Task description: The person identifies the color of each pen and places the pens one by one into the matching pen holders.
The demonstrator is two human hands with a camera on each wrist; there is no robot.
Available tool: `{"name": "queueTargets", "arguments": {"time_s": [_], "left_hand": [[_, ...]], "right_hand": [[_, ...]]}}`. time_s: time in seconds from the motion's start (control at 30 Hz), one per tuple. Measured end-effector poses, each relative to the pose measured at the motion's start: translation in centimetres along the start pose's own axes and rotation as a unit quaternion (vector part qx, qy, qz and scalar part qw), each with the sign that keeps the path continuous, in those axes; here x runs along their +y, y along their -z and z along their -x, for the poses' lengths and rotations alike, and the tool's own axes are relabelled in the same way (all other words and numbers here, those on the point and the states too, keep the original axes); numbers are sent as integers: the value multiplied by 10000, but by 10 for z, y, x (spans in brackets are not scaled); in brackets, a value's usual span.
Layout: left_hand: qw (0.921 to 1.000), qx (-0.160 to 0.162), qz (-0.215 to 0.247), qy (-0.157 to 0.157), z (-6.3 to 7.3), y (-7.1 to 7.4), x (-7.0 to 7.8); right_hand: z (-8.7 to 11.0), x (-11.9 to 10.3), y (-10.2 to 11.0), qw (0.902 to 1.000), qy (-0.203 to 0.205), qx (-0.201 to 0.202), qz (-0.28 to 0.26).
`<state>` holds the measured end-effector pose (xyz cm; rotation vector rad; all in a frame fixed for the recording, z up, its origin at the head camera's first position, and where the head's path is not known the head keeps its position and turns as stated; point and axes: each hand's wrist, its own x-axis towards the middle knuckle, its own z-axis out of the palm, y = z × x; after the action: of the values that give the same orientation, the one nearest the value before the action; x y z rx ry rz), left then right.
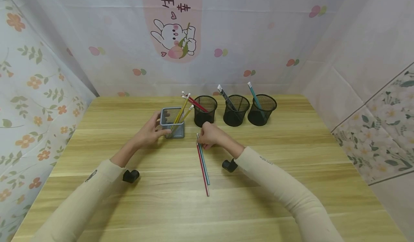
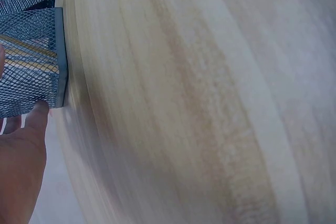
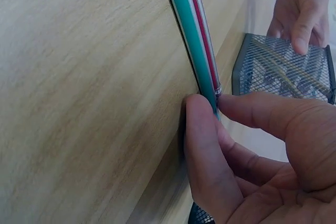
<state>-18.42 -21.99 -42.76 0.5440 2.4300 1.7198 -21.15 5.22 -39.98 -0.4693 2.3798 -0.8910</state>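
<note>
My left hand (image 1: 150, 130) grips a grey mesh pencil holder (image 1: 178, 133), thumb along its front and fingers round the far side. Yellow pencils (image 1: 181, 113) with white erasers lean to the right inside it. My right hand (image 1: 212, 135) pinches a teal pencil (image 3: 184, 11) near its upper end, between thumb and forefinger. Right beside it a red pencil (image 3: 202, 30) lies almost parallel, its metal band at the forefinger's tip. Both pencils stretch toward the near side of the table in the head view.
Behind the right hand stands a row of round black mesh cups: one (image 1: 204, 119) with red pencils, another (image 1: 233, 120) with black pencils, the rightmost (image 1: 257, 120) with teal. A patterned curtain (image 1: 258, 48) hangs behind the wooden table (image 1: 161, 206).
</note>
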Motion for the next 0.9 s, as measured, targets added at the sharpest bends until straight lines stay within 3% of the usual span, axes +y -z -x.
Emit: {"name": "queueTargets", "arguments": {"time_s": [0.23,0.57,0.9], "left_hand": [[10000,-3,-1,72,-1,0,0],[9999,-8,9,135,0,0,2],[9999,-44,-3,145,0,0,3]], "right_hand": [[-3,2,-2,10000,-79,24,-15],[-7,-7,-6,9975,-344,247,570],[-8,-12,-10,9931,-266,412,1061]]}}
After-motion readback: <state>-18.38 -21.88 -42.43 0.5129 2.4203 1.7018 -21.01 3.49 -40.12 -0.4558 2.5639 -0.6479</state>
